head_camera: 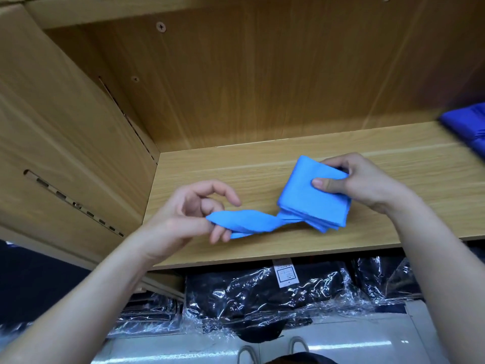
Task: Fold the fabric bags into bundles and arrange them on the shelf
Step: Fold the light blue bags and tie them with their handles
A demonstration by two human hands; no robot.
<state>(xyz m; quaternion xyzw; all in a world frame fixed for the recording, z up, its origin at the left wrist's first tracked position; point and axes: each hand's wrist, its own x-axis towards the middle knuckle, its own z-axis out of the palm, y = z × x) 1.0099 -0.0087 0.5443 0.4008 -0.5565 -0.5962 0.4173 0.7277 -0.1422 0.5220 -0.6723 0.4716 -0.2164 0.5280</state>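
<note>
— Status, quick: where's the bag?
— The light blue fabric bag [313,195] is folded into a flat square stack over the light wooden shelf board [236,174], right of middle. Can't tell if it touches the board. My right hand [367,179] grips it, thumb on the near face, fingers curled round the far edge

— And your left?
— My left hand [183,214] pinches the end of the twisted blue tail [252,222] that runs out of the stack's lower corner. Thumb and lower fingers are closed on it, index finger curled loose above. The tail is stretched out to the left

— So how far along?
— My read: folding of this one is done, bundling isn't. The tail looks meant to go round the stack and it isn't wrapped yet. Not set in place either

— Anything arranged already?
— Some dark blue fabric [467,127] at the far right of the shelf, blurred, can't tell if it's finished bundles

— Below?
— Black packs in clear plastic wrap [262,290] under the shelf, probably not part of this task
</note>
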